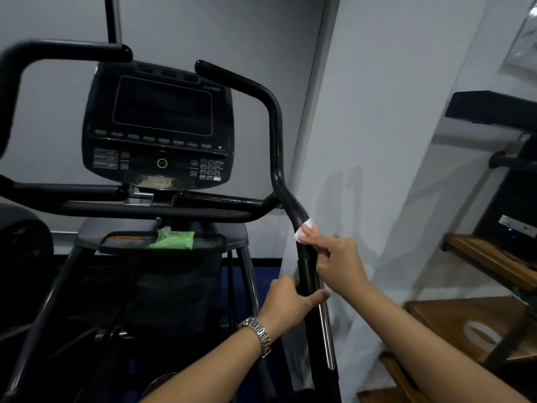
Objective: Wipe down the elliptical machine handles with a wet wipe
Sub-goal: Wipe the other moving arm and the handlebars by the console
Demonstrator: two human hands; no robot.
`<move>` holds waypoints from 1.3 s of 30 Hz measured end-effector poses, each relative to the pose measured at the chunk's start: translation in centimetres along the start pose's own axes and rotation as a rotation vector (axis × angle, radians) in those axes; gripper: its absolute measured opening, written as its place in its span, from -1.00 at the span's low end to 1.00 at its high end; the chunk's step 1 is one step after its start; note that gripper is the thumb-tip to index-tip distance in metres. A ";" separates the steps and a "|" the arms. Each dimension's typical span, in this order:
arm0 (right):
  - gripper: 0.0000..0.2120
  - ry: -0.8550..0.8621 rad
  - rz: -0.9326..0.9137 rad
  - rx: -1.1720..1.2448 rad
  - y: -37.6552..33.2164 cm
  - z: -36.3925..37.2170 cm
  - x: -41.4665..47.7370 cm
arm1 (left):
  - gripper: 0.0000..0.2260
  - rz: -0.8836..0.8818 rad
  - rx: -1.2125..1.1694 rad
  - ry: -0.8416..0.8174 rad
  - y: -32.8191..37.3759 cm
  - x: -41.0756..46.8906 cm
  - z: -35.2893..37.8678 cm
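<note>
**Where things sit around my two hands**

My right hand (340,263) is on the handle (303,269) just above my left hand (287,301), pressing the wipe (305,229) against the bar. Left of both hands and farther back stands the console (159,126). Below it, the wipe pack (173,239) lies on the tray (128,242). The other handle (58,49) is far left. A shelf (488,257) is to the right of my right hand.
</note>
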State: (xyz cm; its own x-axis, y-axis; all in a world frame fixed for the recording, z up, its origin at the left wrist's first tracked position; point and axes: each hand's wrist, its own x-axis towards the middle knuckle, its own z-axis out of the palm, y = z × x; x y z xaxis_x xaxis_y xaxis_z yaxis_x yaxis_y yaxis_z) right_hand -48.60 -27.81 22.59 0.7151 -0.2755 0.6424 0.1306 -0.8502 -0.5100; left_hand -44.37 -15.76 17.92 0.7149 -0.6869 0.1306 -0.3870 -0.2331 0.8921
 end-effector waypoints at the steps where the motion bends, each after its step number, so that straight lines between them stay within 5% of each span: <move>1: -0.56 0.000 0.014 -0.023 0.1 0.1 1.1 | -0.63 -0.007 0.008 0.002 0.0 -0.1 0.0; 6: -0.59 -0.034 0.143 -0.048 0.2 0.5 7.1 | -0.65 -0.004 0.025 0.003 0.3 -0.2 -0.2; 12: -0.56 0.029 0.111 -0.049 -0.1 -0.3 4.3 | -0.63 0.001 0.008 -0.036 0.0 0.3 -0.4; 23: -0.62 -0.115 0.221 -0.046 -0.4 0.0 8.9 | -0.58 0.047 0.081 -0.162 0.0 1.0 -2.2; 26: -0.63 -0.114 0.170 -0.003 0.0 -0.7 7.3 | -0.51 0.237 0.296 0.014 -0.4 1.4 -3.6; 30: -0.61 -0.161 0.156 0.037 0.4 -0.9 8.5 | -0.55 0.777 0.595 0.364 -1.9 3.1 -4.9; 34: -0.56 -0.141 0.165 -0.026 0.4 0.5 10.5 | -0.64 1.189 0.804 0.344 -3.6 5.4 -4.9; 39: -0.55 -0.165 0.128 -0.039 0.4 -0.4 9.2 | -0.69 1.263 0.725 0.337 -4.3 6.3 -5.1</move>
State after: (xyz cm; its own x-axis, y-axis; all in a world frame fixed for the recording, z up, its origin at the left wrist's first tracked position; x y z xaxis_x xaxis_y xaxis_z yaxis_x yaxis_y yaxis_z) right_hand -42.30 -30.85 28.56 0.8272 -0.3081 0.4700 0.0072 -0.8304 -0.5571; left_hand -35.28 -15.60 17.11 -0.2453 -0.5270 0.8137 -0.9617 0.0267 -0.2726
